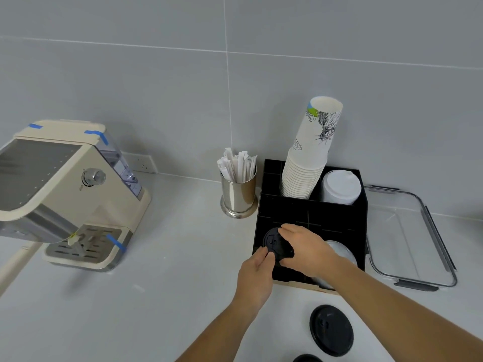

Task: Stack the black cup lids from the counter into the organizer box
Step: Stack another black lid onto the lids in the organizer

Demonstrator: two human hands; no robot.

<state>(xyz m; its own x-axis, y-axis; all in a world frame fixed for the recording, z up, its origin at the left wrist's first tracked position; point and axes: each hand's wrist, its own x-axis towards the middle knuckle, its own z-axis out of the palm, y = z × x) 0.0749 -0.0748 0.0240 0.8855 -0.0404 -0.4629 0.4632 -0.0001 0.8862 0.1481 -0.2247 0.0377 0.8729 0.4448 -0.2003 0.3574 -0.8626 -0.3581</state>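
From the head camera, both hands hold one black lid (276,246) over the front-left compartment of the black organizer box (311,212): the left hand (257,270) pinches its near edge, and the right hand (304,248) grips its right side. The lid seems tilted, though motion blur obscures this. Another black lid (331,329) lies flat on the counter (170,270), near the box's front.

- Black cup lid (331,329) on the counter (167,278): matt plastic.
- Counter: smooth, pale, faintly glossy.
- Stirrer holder (238,195): polished metal.
- Cup stack (308,155): printed paper.
- Container (410,236) at three o'clock: clear glossy plastic.
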